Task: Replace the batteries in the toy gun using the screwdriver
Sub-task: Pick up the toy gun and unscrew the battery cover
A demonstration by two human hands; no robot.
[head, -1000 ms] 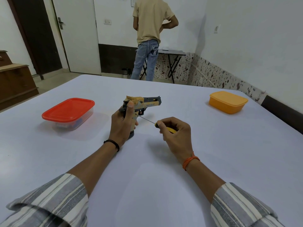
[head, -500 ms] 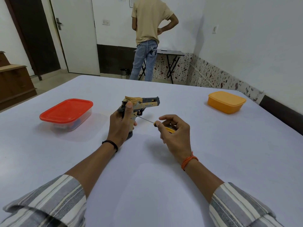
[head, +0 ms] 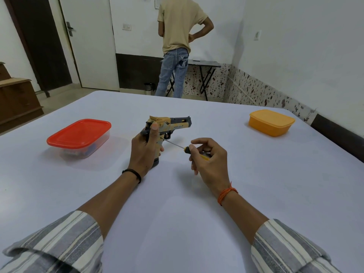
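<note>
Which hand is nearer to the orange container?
Right. The right hand, holding the screwdriver, lies between the toy gun and the orange container; the left hand is farther away.

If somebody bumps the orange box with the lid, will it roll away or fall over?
Probably neither. The orange box looks low and wide with a flat bottom on the table, so it would likely slide. It looks like plastic, so likely light, though its contents are hidden.
</note>
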